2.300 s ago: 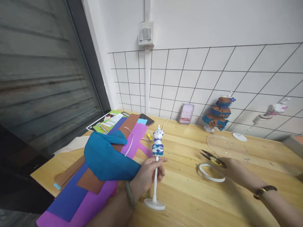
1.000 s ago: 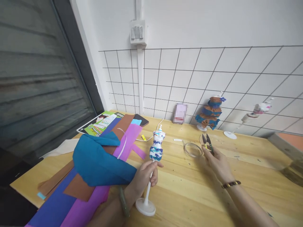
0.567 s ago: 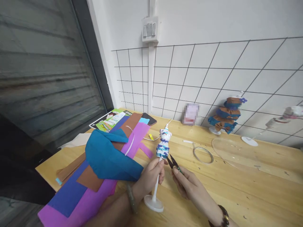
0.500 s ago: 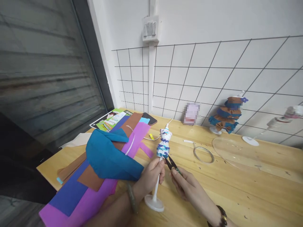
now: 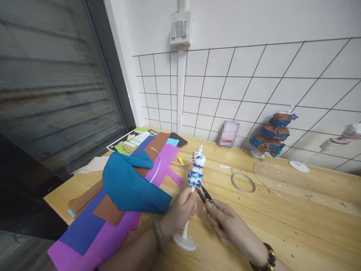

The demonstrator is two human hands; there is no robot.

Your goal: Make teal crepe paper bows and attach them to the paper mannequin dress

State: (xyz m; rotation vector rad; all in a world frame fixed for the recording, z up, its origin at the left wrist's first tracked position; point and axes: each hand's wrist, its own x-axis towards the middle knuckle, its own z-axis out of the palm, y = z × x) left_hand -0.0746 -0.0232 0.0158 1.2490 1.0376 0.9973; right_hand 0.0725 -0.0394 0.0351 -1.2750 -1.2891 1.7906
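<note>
My left hand (image 5: 183,205) is closed around the white stem of a miniature dress form (image 5: 195,175), just under its body. The form stands upright, wrapped in white, blue and purple patterned material, and its round white base (image 5: 184,241) shows below the hand. In my right hand (image 5: 222,218) is a pair of small dark thread snips (image 5: 207,196), blades parted. Their tips are at the lower edge of the form's wrapping, close to my left fingers; whether they touch the material I cannot tell.
Teal, brown, blue and purple paper or fabric sheets (image 5: 132,184) lie to the left, with a printed packet (image 5: 128,143) and a phone (image 5: 179,140) behind. A wire coil (image 5: 243,183), a clear disc (image 5: 278,180), a ruffled dress form (image 5: 270,137) and another stand (image 5: 299,166) are on the right.
The view has shifted slightly. My right hand has turned a little, showing more of the snips' handle. The left hand keeps its hold on the stem.
</note>
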